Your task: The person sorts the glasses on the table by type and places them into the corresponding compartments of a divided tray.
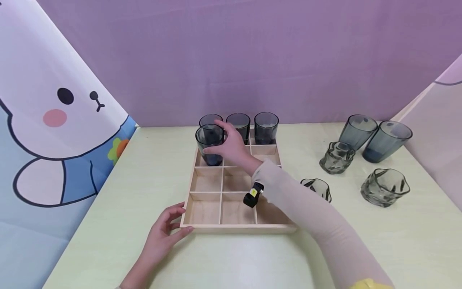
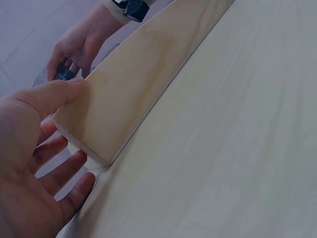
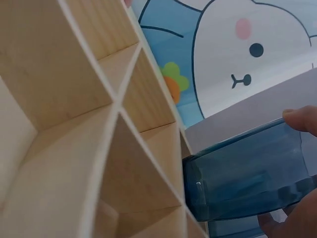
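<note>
A smoky blue tumbler (image 1: 208, 138) is standing nearly upright over the left compartment of the second row from the back of a wooden compartment tray (image 1: 238, 229); whether its base is touching the floor there is hard to tell. The right hand (image 1: 234, 146) is gripping it near the rim from the right, thumb on the near side and fingers curling round the far side, parted only by the glass's width. The left hand (image 1: 164, 230) is holding the tray's near left corner, its thumb pressing on the near wall and its partly bent fingers spreading along the left side.

In the tray's back row, three matching tumblers are standing side by side: a left one (image 1: 207, 119), partly hidden behind the held tumbler, a middle one (image 1: 241, 125) and a right one (image 1: 266, 128).

To the right of the tray, two more smoky blue tumblers (image 1: 388, 140) are standing close together at the back of the table (image 1: 159, 168). Nearer, three wavy grey glasses (image 1: 385, 187) are sitting apart, one being partly covered by the right arm's pale sleeve (image 1: 314, 212). A purple backdrop (image 1: 252, 60) is hanging behind, and a cartoon-printed sheet (image 1: 72, 120) is filling the left side.
</note>
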A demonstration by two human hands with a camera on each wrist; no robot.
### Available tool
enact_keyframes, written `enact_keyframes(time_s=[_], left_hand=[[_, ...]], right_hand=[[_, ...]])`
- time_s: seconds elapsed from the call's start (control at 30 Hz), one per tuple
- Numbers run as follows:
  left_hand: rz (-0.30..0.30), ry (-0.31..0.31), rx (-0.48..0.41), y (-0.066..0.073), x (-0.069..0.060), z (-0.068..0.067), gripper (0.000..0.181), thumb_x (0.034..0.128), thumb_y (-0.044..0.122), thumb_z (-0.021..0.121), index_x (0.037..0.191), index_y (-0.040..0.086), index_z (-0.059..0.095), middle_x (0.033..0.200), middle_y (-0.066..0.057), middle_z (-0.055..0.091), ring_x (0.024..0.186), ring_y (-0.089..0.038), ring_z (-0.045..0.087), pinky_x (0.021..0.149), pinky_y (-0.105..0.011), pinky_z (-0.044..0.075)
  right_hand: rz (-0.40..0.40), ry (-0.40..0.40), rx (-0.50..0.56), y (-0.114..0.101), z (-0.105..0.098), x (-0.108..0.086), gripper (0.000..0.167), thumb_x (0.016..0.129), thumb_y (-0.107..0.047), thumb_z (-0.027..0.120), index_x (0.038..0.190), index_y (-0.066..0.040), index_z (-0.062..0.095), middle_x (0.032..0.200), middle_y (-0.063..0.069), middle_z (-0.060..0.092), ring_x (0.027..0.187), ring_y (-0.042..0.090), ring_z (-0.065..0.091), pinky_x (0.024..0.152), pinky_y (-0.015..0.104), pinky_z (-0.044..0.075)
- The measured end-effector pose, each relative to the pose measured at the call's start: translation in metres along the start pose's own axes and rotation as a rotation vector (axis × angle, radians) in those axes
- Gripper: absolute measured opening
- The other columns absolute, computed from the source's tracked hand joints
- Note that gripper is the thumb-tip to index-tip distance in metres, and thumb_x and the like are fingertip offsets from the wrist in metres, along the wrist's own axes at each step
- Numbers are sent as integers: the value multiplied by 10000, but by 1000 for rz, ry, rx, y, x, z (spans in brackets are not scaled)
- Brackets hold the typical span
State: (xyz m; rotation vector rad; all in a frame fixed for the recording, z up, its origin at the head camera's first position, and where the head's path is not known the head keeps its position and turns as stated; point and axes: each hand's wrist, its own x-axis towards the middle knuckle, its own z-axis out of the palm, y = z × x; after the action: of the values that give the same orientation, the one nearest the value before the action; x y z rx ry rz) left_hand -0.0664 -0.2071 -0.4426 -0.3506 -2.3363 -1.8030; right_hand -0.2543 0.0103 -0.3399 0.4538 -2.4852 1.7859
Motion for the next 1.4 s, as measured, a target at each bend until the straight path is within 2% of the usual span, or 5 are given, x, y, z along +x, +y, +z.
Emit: enact_keyframes(time_s=[0.3, 0.53, 0.97, 1.23, 1.4], left_hand=[[-6, 0, -3, 0, 1, 0, 466, 772, -102, 786, 1179, -21, 574, 1382, -227, 518, 1136, -20, 579, 824, -220, 544], [-13, 0, -4, 0, 1, 1, 458, 769, -110, 783, 1169, -31, 575, 1383, -233, 512, 1144, -14, 571, 824, -211, 539], [-7, 1, -3, 1, -1, 1, 464, 768, -122, 776, 1174, -68, 560, 1381, -239, 503, 1150, -56, 582, 827, -203, 540], [-10, 5, 1, 2, -2, 0, 465, 773, -110, 779, 1180, -63, 560, 1386, -231, 507, 1144, -50, 581, 829, -203, 537], [0, 2, 0, 3, -2, 1, 456, 771, -123, 773, 1173, -54, 567, 1376, -241, 504, 1141, -38, 580, 822, -202, 538]], right_hand=[[36, -43, -52, 11, 7, 5, 930, 698, -157, 924, 1491, -125, 440, 1580, 104, 324, 1419, 295, 337, 1123, 442, 360], [32, -82, -106, 17, 9, 7, 913, 701, -172, 924, 1482, -137, 451, 1506, 68, 428, 1361, 269, 412, 1110, 435, 376], [35, -150, -111, 16, 7, 4, 928, 758, -213, 890, 1526, -162, 370, 1556, 91, 338, 1367, 289, 400, 1108, 455, 377], [39, -205, -161, 12, 0, 6, 917, 775, -241, 877, 1530, -170, 361, 1571, 83, 335, 1375, 279, 392, 1106, 459, 379], [18, -201, -122, 13, -8, 5, 904, 767, -222, 881, 1513, -139, 378, 1477, 93, 429, 1319, 262, 439, 1068, 416, 422]])
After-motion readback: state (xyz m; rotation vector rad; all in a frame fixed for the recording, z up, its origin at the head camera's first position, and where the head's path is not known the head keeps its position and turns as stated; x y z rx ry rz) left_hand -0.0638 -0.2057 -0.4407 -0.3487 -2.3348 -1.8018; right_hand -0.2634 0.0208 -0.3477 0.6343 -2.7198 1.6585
